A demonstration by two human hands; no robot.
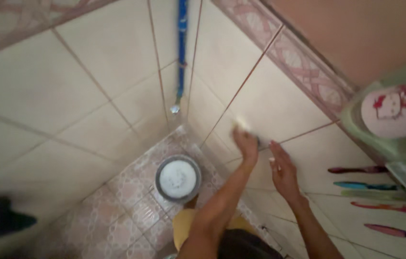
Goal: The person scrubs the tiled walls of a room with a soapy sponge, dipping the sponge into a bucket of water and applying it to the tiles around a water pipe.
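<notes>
Dim warm indoor light, soft overall blur, wide-angle bending at edges, faint shadows

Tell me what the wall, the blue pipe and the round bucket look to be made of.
Wall: glazed ceramic tile, judging by its soft sheen and grout lines.
Blue pipe: probably plastic; uniform matte colour.
Bucket: unclear, plastic or metal; grey rim, pale contents.
</notes>
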